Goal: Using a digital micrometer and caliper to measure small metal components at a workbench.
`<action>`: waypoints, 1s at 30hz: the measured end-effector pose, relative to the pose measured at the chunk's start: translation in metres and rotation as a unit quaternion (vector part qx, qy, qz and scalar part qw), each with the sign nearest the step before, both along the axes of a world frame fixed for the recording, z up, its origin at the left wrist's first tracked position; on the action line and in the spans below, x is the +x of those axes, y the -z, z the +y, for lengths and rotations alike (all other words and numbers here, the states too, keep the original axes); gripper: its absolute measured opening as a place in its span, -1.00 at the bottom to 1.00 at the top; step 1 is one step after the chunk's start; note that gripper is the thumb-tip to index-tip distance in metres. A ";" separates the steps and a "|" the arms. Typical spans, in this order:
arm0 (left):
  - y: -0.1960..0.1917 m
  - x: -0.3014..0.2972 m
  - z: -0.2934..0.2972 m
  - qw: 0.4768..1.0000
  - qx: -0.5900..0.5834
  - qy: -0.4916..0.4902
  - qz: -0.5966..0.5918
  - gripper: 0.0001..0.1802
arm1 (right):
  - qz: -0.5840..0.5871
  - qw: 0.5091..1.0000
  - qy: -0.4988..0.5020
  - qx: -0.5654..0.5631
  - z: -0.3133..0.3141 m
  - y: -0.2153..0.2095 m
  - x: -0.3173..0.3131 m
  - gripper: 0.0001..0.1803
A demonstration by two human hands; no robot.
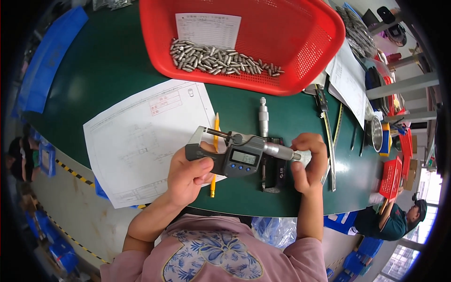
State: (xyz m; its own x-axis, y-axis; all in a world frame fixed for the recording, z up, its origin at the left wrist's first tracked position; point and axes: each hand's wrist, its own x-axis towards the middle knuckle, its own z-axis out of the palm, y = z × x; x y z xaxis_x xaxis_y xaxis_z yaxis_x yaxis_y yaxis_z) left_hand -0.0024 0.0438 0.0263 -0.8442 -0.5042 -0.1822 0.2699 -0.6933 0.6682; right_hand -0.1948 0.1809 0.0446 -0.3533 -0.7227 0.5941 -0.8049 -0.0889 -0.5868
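My left hand (pixel 188 176) grips the grey frame of a digital micrometer (pixel 237 152) and holds it level above the green table (pixel 108 66). A small metal pin sits clamped between its anvil and spindle (pixel 217 133). My right hand (pixel 310 162) pinches the thimble at the micrometer's right end. Beyond, a red plastic basket (pixel 300 42) holds several small metal pins (pixel 221 60) and a printed sheet.
A large drawing sheet (pixel 141 141) lies under my left hand, with a yellow pencil (pixel 215 155) beside it. A second micrometer (pixel 265 141), calipers (pixel 329 141) and papers (pixel 350 80) lie to the right. Another person (pixel 394 221) sits at the lower right.
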 end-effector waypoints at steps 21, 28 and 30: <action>0.000 -0.001 -0.002 1.000 -0.023 0.005 0.012 -0.78 | -0.007 0.997 -0.044 0.068 0.004 0.009 -0.008 -0.75; 0.001 0.000 0.001 1.000 -0.009 -0.001 0.004 -0.78 | -0.033 0.998 -0.036 0.026 0.005 0.012 -0.004 -0.72; 0.001 0.001 0.000 1.000 -0.007 -0.001 0.013 -0.78 | -0.029 0.997 -0.054 0.045 0.004 0.012 -0.005 -0.72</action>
